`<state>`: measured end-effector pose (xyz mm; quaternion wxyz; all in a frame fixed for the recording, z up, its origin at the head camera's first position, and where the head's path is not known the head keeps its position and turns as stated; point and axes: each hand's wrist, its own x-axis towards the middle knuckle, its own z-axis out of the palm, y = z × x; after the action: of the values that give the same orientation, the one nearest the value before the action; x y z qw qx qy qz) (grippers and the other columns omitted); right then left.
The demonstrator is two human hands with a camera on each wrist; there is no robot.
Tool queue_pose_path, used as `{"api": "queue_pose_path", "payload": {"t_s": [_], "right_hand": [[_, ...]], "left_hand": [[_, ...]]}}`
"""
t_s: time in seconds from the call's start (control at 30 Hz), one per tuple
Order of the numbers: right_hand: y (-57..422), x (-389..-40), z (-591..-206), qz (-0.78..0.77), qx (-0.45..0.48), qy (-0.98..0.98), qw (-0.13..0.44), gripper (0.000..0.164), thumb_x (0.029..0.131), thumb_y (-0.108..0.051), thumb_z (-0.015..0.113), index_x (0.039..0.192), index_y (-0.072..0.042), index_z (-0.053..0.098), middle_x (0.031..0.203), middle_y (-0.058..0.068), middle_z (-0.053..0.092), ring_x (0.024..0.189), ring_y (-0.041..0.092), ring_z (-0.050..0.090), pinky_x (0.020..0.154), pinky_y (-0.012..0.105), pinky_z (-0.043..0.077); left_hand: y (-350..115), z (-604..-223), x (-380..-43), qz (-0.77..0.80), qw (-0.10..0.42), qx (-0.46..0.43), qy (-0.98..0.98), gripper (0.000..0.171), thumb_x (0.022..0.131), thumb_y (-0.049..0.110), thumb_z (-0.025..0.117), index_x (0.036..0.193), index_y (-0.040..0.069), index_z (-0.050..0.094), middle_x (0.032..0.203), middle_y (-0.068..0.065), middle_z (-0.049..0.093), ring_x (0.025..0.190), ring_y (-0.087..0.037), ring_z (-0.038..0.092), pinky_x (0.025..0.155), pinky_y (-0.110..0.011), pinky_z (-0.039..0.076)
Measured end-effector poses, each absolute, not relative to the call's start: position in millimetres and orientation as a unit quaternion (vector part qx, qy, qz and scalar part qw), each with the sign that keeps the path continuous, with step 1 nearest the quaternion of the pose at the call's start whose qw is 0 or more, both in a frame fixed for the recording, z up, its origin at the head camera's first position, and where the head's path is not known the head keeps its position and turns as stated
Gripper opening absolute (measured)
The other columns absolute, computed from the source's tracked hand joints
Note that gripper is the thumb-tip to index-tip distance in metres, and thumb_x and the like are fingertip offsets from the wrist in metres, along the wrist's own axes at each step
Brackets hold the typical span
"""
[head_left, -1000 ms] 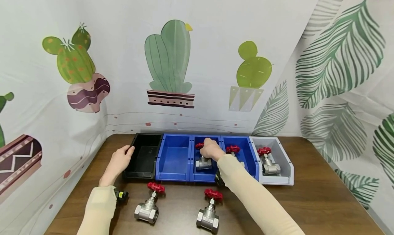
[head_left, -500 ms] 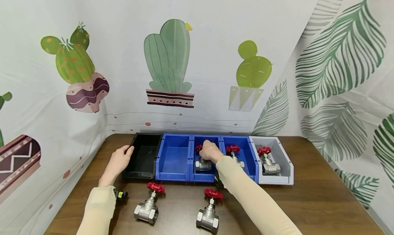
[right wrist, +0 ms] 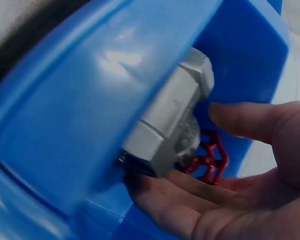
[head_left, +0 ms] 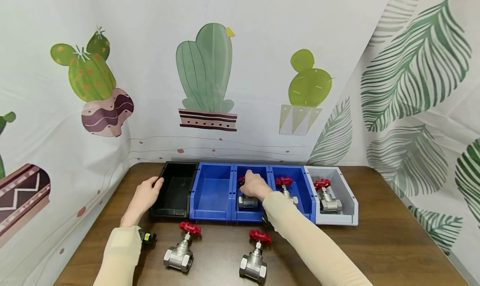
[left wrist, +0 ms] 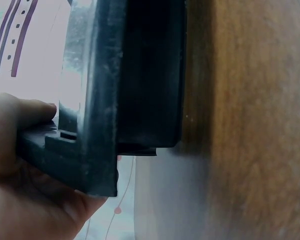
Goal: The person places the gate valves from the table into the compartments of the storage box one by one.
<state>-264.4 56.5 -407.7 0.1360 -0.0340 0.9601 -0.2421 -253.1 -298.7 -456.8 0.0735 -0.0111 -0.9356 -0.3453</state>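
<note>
My left hand (head_left: 146, 194) grips the left side rim of a black plastic bin (head_left: 170, 213); in the left wrist view the thumb lies over the rim (left wrist: 97, 125) and the fingers are below it. My right hand (head_left: 256, 185) reaches into the third bin from the left, a blue bin (head_left: 245, 216). A steel gate valve (right wrist: 165, 117) with a red handwheel (right wrist: 210, 157) lies there. In the right wrist view the fingers (right wrist: 170, 200) extend along the valve's underside, while the thumb (right wrist: 240, 120) stands off its body. The hand partly hides the handwheel in the head view.
Another blue bin (head_left: 211, 215) stands beside the black one. A further valve (head_left: 286, 190) lies in the right blue bin, and one valve (head_left: 329, 203) in the grey bin (head_left: 337, 220). Two more valves, left (head_left: 179, 257) and right (head_left: 253, 265), lie on the wooden table in front.
My right hand has shifted slightly left and down inside the blue bin, over the valve. The left hand stays on the black bin's rim.
</note>
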Motion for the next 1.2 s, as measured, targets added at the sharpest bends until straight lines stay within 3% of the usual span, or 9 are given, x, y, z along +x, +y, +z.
{"api": "queue_pose_path", "payload": {"t_s": [0.37,0.47,0.53,0.6,0.8,1.0,1.2], "right_hand": [[60.9,-253.2,-386.1,-0.221,-0.086,0.962,0.132,0.062,0.093,-0.019,0.065,0.145,-0.001,0.038,0.112,0.016,0.063,0.072,0.021,0.06,0.07,0.038,0.049],[64.3,-251.3,-376.6,-0.223,-0.101,0.962,0.12,0.063,0.095,-0.023,0.065,0.147,-0.002,0.037,0.127,0.019,0.059,0.091,0.025,0.064,0.083,0.042,0.05],[66.2,-250.8,-370.4,-0.219,-0.11,0.963,0.107,0.063,0.095,-0.025,0.065,0.147,-0.002,0.039,0.138,0.019,0.052,0.111,0.03,0.059,0.093,0.046,0.047],[69.3,-249.9,-364.9,-0.224,-0.118,0.963,0.095,0.061,0.094,-0.026,0.066,0.145,-0.002,0.042,0.139,0.019,0.052,0.119,0.033,0.055,0.097,0.048,0.045],[85.9,-242.9,-360.7,-0.265,-0.126,0.954,0.064,0.053,0.094,-0.029,0.066,0.139,-0.006,0.051,0.121,0.018,0.063,0.102,0.029,0.062,0.086,0.049,0.05],[111.1,-230.0,-366.0,-0.313,-0.102,0.942,0.061,0.051,0.096,-0.034,0.063,0.14,-0.013,0.051,0.128,0.018,0.059,0.111,0.033,0.058,0.087,0.052,0.049],[137.6,-218.7,-366.3,-0.356,-0.094,0.929,0.043,0.051,0.095,-0.036,0.063,0.14,-0.014,0.051,0.128,0.017,0.059,0.11,0.03,0.06,0.087,0.05,0.049]], "left_hand": [[-298.8,-458.0,-252.4,-0.348,0.071,-0.01,-0.935,0.042,0.106,0.032,0.042,0.124,-0.002,0.058,0.117,-0.026,0.061,0.106,-0.041,0.057,0.087,-0.055,0.043],[-298.8,-457.3,-252.6,-0.349,0.071,-0.009,-0.934,0.043,0.106,0.032,0.041,0.124,-0.002,0.058,0.117,-0.026,0.061,0.106,-0.041,0.057,0.088,-0.055,0.043],[-299.0,-456.9,-252.8,-0.349,0.071,-0.008,-0.934,0.043,0.106,0.032,0.041,0.124,-0.003,0.058,0.118,-0.027,0.061,0.106,-0.041,0.056,0.088,-0.055,0.043],[-299.3,-456.6,-252.8,-0.349,0.07,-0.007,-0.935,0.043,0.106,0.032,0.041,0.125,-0.003,0.058,0.118,-0.027,0.061,0.107,-0.041,0.056,0.088,-0.055,0.043],[-298.9,-456.7,-253.3,-0.351,0.07,-0.006,-0.934,0.044,0.106,0.034,0.041,0.125,-0.002,0.058,0.119,-0.026,0.061,0.107,-0.041,0.056,0.088,-0.055,0.043],[-296.8,-457.6,-254.3,-0.355,0.068,-0.005,-0.932,0.045,0.106,0.036,0.04,0.124,-0.001,0.059,0.116,-0.024,0.062,0.103,-0.038,0.057,0.086,-0.053,0.043],[-297.4,-456.2,-254.6,-0.347,0.075,-0.005,-0.935,0.041,0.106,0.034,0.041,0.12,0.0,0.06,0.105,-0.021,0.063,0.091,-0.035,0.055,0.08,-0.05,0.043]]}}
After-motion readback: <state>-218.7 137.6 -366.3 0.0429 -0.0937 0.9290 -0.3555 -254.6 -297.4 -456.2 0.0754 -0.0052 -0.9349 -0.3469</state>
